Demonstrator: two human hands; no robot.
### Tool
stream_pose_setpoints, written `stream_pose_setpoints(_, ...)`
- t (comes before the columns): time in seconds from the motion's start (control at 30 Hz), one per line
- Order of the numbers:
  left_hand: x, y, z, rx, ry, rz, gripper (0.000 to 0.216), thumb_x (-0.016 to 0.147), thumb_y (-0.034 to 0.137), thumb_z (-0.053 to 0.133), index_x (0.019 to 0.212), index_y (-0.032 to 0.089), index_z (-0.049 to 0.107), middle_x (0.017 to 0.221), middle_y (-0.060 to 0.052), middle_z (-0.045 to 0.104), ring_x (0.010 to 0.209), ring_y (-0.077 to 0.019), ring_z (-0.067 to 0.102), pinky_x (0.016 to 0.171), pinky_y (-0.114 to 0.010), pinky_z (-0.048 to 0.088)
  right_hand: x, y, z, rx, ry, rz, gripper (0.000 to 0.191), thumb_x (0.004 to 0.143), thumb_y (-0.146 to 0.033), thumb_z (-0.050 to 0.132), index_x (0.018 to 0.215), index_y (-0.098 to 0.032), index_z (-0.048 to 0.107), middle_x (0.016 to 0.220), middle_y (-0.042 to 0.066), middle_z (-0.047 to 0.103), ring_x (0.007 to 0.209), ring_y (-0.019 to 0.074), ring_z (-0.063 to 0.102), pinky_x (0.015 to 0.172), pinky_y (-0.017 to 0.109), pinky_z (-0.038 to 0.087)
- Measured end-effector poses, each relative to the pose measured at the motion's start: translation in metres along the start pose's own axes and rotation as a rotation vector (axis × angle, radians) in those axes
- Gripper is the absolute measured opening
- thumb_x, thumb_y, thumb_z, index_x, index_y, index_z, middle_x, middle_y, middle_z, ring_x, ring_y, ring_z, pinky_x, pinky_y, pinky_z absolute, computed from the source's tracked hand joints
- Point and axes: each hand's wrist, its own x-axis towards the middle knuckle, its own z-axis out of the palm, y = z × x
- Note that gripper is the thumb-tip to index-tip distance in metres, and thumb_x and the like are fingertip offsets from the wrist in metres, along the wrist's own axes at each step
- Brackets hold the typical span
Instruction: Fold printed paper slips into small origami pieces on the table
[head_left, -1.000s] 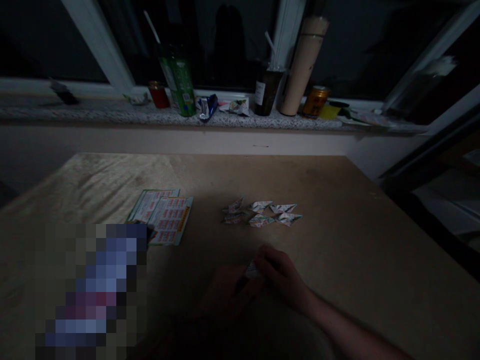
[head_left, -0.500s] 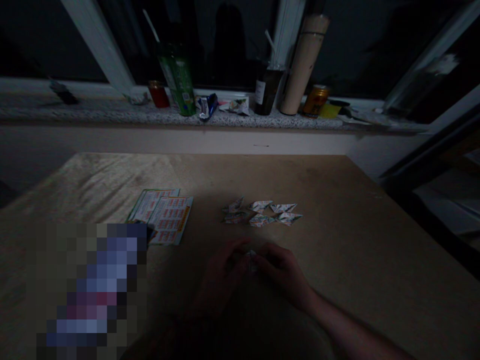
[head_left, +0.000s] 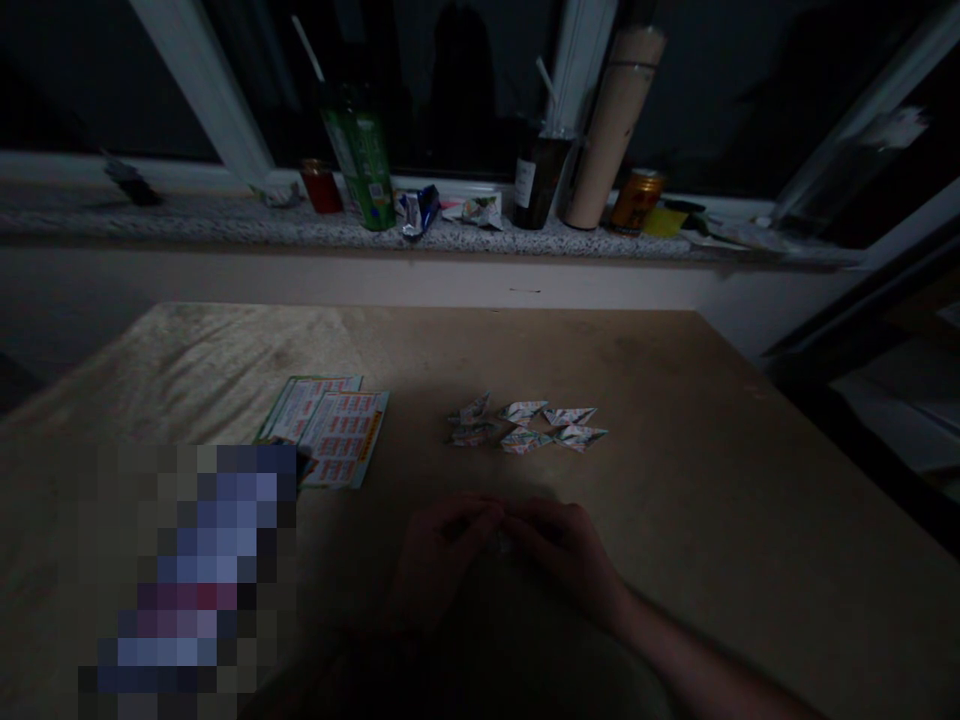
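My left hand [head_left: 450,540] and my right hand [head_left: 562,540] meet over the near middle of the table, thumbs and fingers pinched together. Between them is a small folded piece of paper [head_left: 504,543], mostly covered by the fingers and dim in the shadow. Just beyond the hands lie several folded paper pieces [head_left: 525,440] in two short rows, printed and pointed at the ends. Left of these, two printed paper sheets [head_left: 345,440] overlap on the tabletop [head_left: 675,500].
A blurred-out bluish object [head_left: 217,550] lies at the left front. Along the granite windowsill [head_left: 450,238] stand a green bottle [head_left: 364,170], a red jar [head_left: 321,187], a dark cup with a straw [head_left: 536,185], a tall beige flask [head_left: 611,130] and an orange can [head_left: 636,203], among crumpled wrappers.
My fingertips have drawn closer together over the small folded paper, so less of it shows. The folded pieces and the sheets lie as before; the view has shifted slightly.
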Motion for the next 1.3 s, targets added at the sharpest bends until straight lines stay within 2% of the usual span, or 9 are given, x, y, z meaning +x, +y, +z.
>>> stream_pose_setpoints(0.27,-0.001,0.003,0.001,-0.014,0.016,-0.057,0.014,0.073,0.031,0.062,0.075,0.022,0.073,0.085,0.0,0.073,0.083,-0.019,0.066,0.078,-0.026,0.051,-0.002,-0.003,0.0,-0.015,0.023,-0.031,0.033,0.085,-0.042,0.053,0.069,-0.017,0.067,0.056,0.0,0.059,0.049,0.0111,0.05,0.047,0.021,0.038)
stream_pose_setpoints(0.53,-0.004,0.003,0.001,-0.044,0.003,-0.054,0.016,0.075,0.032,0.062,0.079,0.023,0.074,0.087,0.0,0.074,0.084,-0.0197,0.067,0.08,-0.027,0.05,-0.004,-0.004,0.0,-0.064,0.06,-0.073,0.031,0.085,-0.039,0.053,0.069,-0.017,0.068,0.062,0.002,0.065,0.055,0.0131,0.056,0.052,0.022,0.042)
stream_pose_setpoints(0.77,-0.003,0.001,0.001,-0.06,0.011,-0.065,0.015,0.076,0.033,0.062,0.078,0.022,0.073,0.085,0.0,0.074,0.082,-0.0191,0.067,0.078,-0.027,0.05,-0.004,-0.002,0.001,-0.064,0.122,-0.097,0.03,0.084,-0.037,0.054,0.066,-0.016,0.066,0.058,0.001,0.063,0.051,0.0122,0.054,0.05,0.021,0.04)
stream_pose_setpoints(0.97,-0.003,0.0,0.001,-0.111,-0.003,-0.074,0.015,0.077,0.031,0.061,0.08,0.02,0.071,0.084,-0.001,0.073,0.082,-0.0185,0.066,0.078,-0.026,0.049,-0.003,-0.001,-0.001,-0.02,0.198,-0.046,0.027,0.082,-0.037,0.056,0.07,-0.016,0.066,0.064,0.003,0.065,0.057,0.0143,0.057,0.053,0.022,0.043)
stream_pose_setpoints(1.3,-0.007,-0.004,0.003,-0.097,-0.034,0.014,0.015,0.083,0.029,0.052,0.086,0.021,0.065,0.093,0.0,0.071,0.091,-0.0172,0.063,0.084,-0.026,0.045,-0.003,0.006,-0.001,0.017,0.293,-0.066,0.027,0.084,-0.036,0.054,0.066,-0.017,0.058,0.06,-0.001,0.055,0.056,0.0118,0.05,0.053,0.021,0.039)
